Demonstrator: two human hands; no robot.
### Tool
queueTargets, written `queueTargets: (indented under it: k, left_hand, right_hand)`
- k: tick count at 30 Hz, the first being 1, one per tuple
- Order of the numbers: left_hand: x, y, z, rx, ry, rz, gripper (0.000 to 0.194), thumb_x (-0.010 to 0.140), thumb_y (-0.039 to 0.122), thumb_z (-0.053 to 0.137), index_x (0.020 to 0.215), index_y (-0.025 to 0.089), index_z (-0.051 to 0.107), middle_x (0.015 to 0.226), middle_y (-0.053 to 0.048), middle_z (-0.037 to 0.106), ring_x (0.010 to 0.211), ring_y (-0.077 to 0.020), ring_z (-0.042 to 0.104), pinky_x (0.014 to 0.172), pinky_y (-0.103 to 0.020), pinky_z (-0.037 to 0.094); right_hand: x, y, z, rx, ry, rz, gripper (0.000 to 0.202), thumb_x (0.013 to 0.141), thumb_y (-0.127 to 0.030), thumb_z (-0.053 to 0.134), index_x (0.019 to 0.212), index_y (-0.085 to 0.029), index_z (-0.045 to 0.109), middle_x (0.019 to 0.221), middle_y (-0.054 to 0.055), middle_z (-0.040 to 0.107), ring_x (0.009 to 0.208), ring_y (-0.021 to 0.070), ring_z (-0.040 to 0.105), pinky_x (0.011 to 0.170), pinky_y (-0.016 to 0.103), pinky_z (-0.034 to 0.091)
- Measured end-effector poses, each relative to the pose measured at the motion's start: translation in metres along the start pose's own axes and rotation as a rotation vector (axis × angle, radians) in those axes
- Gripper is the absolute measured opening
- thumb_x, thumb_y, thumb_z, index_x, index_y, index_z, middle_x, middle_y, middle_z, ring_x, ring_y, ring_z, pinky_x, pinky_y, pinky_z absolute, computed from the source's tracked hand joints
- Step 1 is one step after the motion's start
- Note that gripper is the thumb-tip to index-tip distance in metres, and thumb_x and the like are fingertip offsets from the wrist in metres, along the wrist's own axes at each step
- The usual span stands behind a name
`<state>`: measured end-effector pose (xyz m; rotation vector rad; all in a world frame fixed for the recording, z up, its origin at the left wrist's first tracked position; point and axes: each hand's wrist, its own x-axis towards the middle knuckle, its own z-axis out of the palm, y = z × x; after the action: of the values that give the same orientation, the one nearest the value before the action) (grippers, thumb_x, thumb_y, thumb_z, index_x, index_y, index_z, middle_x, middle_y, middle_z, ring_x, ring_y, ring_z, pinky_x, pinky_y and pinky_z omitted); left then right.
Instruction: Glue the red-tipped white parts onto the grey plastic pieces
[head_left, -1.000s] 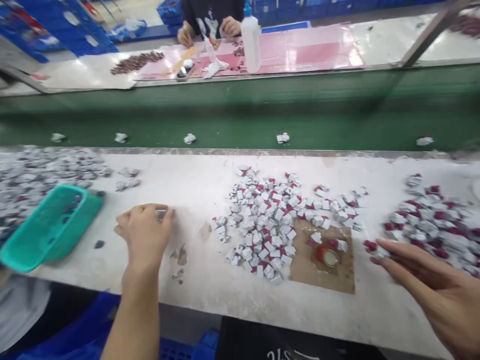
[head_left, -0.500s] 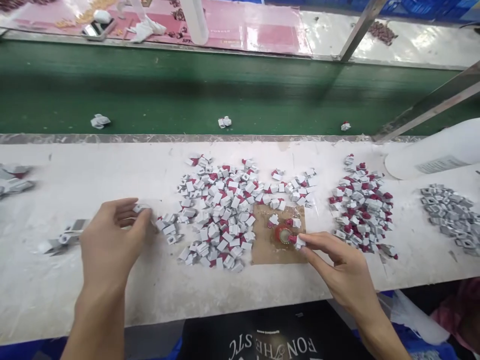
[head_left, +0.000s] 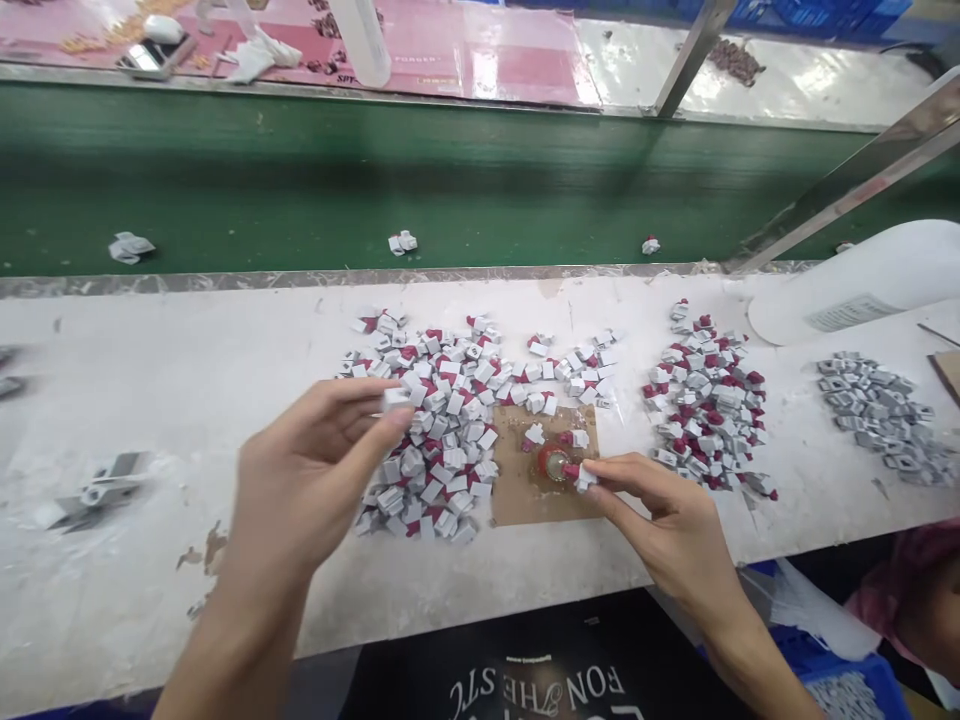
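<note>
My left hand [head_left: 307, 475] pinches a small light-grey plastic piece [head_left: 395, 399] between thumb and fingers, in front of a large pile of grey and dark-red plastic parts [head_left: 446, 440]. My right hand [head_left: 667, 525] is closed on a small grey and dark-red plastic part [head_left: 582, 479]. Its red end points left, at the edge of a small round red-rimmed dish [head_left: 553, 461]; whether it touches the dish I cannot tell. The dish sits on a brown cardboard square [head_left: 517, 508], where two similar parts lie behind it.
Another mixed pile [head_left: 709, 400] and a pile of plain grey pieces [head_left: 885, 415] lie to the right. A white bottle [head_left: 862, 285] rests behind them. Larger grey pieces [head_left: 109, 485] lie at left. Beyond the table runs a green belt [head_left: 300, 190] with scattered parts; a metal post [head_left: 847, 185] slants above it.
My left hand has moved right with the light-grey piece, from the left of the large pile to over its edge. My right hand stays at the dish. The view has shifted slightly right.
</note>
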<state>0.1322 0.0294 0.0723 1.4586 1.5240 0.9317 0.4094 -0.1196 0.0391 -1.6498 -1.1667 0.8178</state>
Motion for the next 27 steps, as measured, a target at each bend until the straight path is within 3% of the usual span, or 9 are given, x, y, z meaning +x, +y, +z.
queueTargets:
  k: [5, 9, 12, 17, 22, 27]
  left_hand:
    - [-0.001, 0.017, 0.043, -0.257, -0.498, -0.014, 0.017, 0.095, 0.034, 0.097, 0.111, 0.032, 0.09, 0.101, -0.003, 0.089, 0.09, -0.022, 0.086, 0.079, -0.032, 0.075]
    - [-0.001, 0.032, 0.074, -0.474, -0.722, -0.122, 0.02, 0.101, 0.037, 0.094, 0.116, 0.027, 0.087, 0.104, -0.006, 0.091, 0.092, -0.0238, 0.088, 0.08, -0.035, 0.076]
    - [-0.001, 0.04, 0.087, -0.526, -0.779, -0.138, 0.02, 0.104, 0.035, 0.092, 0.119, 0.023, 0.086, 0.109, -0.008, 0.092, 0.099, -0.0244, 0.089, 0.084, -0.035, 0.075]
    - [0.001, 0.042, 0.092, -0.566, -0.793, -0.125, 0.02, 0.103, 0.031, 0.093, 0.119, 0.022, 0.085, 0.117, -0.008, 0.093, 0.107, -0.0236, 0.09, 0.092, -0.034, 0.074]
    - [0.004, 0.039, 0.095, -0.536, -0.804, -0.089, 0.017, 0.103, 0.029, 0.093, 0.118, 0.023, 0.086, 0.116, -0.007, 0.092, 0.108, -0.0221, 0.089, 0.098, -0.033, 0.074]
    - [0.007, 0.039, 0.091, -0.453, -0.858, -0.016, 0.007, 0.106, 0.027, 0.088, 0.113, 0.026, 0.088, 0.107, -0.003, 0.091, 0.094, -0.0188, 0.088, 0.086, -0.029, 0.073]
  right_hand:
    - [0.011, -0.011, -0.01, 0.268, 0.095, 0.094, 0.018, 0.096, -0.036, 0.101, 0.112, -0.041, 0.098, 0.106, 0.002, 0.094, 0.091, 0.0263, 0.092, 0.079, 0.036, 0.08]
    - [0.029, -0.019, -0.011, 0.474, 0.117, 0.134, 0.022, 0.091, -0.045, 0.107, 0.11, -0.04, 0.098, 0.112, 0.002, 0.095, 0.108, 0.0277, 0.093, 0.099, 0.041, 0.08]
    - [0.039, -0.022, -0.01, 0.532, 0.097, 0.141, 0.024, 0.091, -0.049, 0.107, 0.11, -0.04, 0.097, 0.111, 0.001, 0.095, 0.11, 0.0273, 0.093, 0.102, 0.044, 0.079]
    - [0.041, -0.019, -0.009, 0.52, 0.092, 0.145, 0.023, 0.092, -0.048, 0.106, 0.111, -0.04, 0.097, 0.113, 0.002, 0.095, 0.11, 0.029, 0.092, 0.101, 0.048, 0.08]
    - [0.04, -0.017, -0.011, 0.455, 0.078, 0.112, 0.019, 0.095, -0.036, 0.104, 0.112, -0.041, 0.098, 0.113, 0.001, 0.095, 0.107, 0.0245, 0.093, 0.094, 0.034, 0.079]
    - [0.047, -0.027, -0.013, 0.416, -0.043, 0.081, 0.016, 0.096, -0.032, 0.103, 0.11, -0.038, 0.099, 0.099, 0.002, 0.093, 0.09, 0.0215, 0.092, 0.079, 0.028, 0.078]
